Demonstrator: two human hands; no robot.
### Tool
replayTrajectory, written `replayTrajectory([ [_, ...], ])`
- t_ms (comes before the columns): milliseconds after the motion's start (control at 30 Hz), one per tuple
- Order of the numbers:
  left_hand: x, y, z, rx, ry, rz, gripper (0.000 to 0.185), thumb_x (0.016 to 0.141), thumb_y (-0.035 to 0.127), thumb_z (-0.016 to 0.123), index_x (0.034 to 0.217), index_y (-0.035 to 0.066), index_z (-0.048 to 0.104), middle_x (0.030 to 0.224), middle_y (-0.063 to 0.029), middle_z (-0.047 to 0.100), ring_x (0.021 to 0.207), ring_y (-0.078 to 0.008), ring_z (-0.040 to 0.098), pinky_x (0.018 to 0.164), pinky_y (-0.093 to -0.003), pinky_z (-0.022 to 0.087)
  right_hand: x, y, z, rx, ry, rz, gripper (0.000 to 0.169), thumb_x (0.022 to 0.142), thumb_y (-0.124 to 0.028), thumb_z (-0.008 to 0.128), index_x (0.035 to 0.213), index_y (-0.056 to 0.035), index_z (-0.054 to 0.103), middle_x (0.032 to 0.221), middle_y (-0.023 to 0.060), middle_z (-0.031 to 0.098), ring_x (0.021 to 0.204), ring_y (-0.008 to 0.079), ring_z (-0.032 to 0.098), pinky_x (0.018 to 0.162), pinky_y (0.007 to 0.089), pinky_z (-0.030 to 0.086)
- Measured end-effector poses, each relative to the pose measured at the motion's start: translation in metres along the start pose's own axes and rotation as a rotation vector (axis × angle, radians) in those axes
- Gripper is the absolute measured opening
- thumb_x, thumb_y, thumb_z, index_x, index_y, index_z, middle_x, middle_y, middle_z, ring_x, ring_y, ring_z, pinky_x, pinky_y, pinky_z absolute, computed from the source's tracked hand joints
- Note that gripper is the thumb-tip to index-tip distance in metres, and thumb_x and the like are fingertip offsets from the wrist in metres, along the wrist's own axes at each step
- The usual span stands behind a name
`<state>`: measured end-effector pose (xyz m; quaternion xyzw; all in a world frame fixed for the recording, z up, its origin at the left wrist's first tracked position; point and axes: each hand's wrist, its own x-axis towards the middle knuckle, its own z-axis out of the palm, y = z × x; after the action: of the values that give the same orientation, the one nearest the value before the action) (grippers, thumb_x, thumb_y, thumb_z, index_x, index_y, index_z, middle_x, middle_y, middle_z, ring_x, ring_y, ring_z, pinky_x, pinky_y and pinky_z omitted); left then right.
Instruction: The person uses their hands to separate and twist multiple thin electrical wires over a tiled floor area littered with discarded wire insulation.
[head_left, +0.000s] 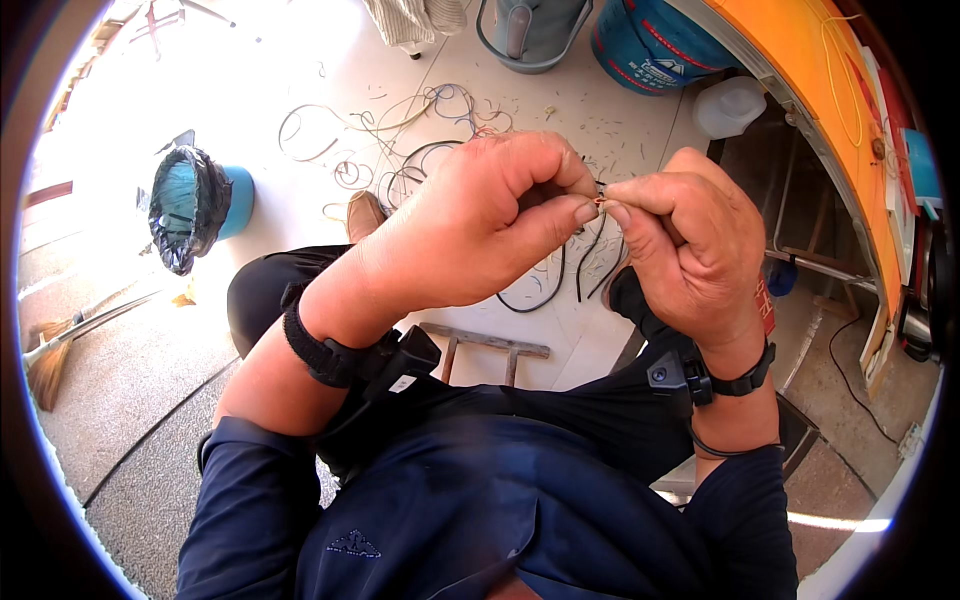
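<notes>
My left hand (487, 217) and my right hand (682, 232) meet fingertip to fingertip in front of me. Between them they pinch a short piece of thin wire (598, 200), orange-red or copper in colour; how its strands lie is too small to tell. Black cables (589, 262) hang or lie just below the fingertips; whether they join the pinched wire cannot be told. A tangle of thin wires (390, 135) in several colours lies on the pale tiled floor beyond my left hand. Small wire offcuts (600, 135) are scattered around both hands.
A blue bin (238, 199) with a black plastic liner stands at left, near a straw broom (52, 367). Beyond my hands are a grey bucket (529, 37), a blue bucket (652, 49) and a translucent jug (729, 107). An orange-topped table (825, 82) curves along the right.
</notes>
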<state>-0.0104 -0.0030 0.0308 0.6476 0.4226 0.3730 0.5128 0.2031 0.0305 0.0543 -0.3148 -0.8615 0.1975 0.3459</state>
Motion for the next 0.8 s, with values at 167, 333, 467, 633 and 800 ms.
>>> replayTrajectory([
  [167, 0.003, -0.007, 0.008, 0.357, 0.227, 0.319, 0.011, 0.088, 0.000, 0.070, 0.094, 0.003, 0.061, 0.079, -0.0076, 0.057, 0.066, -0.0181, 0.056, 0.060, -0.0299, 0.045, 0.001, 0.001, 0.005, -0.002, 0.031, -0.013, 0.018, 0.075, -0.001, 0.079, 0.088, -0.0086, 0.070, 0.071, 0.0074, 0.060, 0.059, 0.0259, 0.056, 0.050, 0.0351, 0.044],
  [333, -0.003, -0.005, 0.013, 0.163, 0.215, 0.146, 0.006, 0.096, 0.005, 0.066, 0.097, 0.002, 0.061, 0.080, -0.0052, 0.062, 0.067, -0.0130, 0.060, 0.059, -0.0269, 0.045, -0.002, 0.001, 0.006, -0.049, 0.035, -0.017, 0.019, 0.076, -0.002, 0.080, 0.090, -0.0091, 0.069, 0.071, 0.0071, 0.059, 0.057, 0.0262, 0.056, 0.049, 0.0355, 0.044],
  [467, -0.002, 0.002, 0.007, -0.476, -0.017, -0.359, 0.015, 0.106, 0.017, 0.057, 0.103, 0.003, 0.063, 0.081, -0.0022, 0.065, 0.066, -0.0092, 0.062, 0.058, -0.0222, 0.046, -0.003, 0.005, 0.006, -0.113, 0.042, -0.100, 0.023, 0.075, -0.002, 0.080, 0.093, -0.0101, 0.069, 0.071, 0.0064, 0.056, 0.057, 0.0263, 0.057, 0.048, 0.0357, 0.044],
  [633, -0.001, 0.004, 0.004, -0.703, -0.066, -0.400, 0.018, 0.107, 0.019, 0.054, 0.106, 0.003, 0.064, 0.080, -0.0021, 0.064, 0.067, -0.0091, 0.063, 0.059, -0.0216, 0.048, -0.002, 0.007, 0.006, -0.140, 0.056, -0.191, 0.028, 0.072, -0.002, 0.080, 0.096, -0.0105, 0.069, 0.072, 0.0050, 0.056, 0.057, 0.0249, 0.057, 0.047, 0.0349, 0.044],
  [800, -0.002, -0.003, 0.006, -0.684, -0.018, -0.324, 0.014, 0.105, 0.015, 0.058, 0.106, 0.003, 0.065, 0.080, -0.0026, 0.065, 0.065, -0.0099, 0.061, 0.060, -0.0223, 0.048, -0.003, 0.010, 0.008, -0.119, 0.084, -0.238, 0.030, 0.072, -0.002, 0.081, 0.099, -0.0099, 0.070, 0.073, 0.0043, 0.057, 0.059, 0.0239, 0.058, 0.047, 0.0341, 0.044],
])
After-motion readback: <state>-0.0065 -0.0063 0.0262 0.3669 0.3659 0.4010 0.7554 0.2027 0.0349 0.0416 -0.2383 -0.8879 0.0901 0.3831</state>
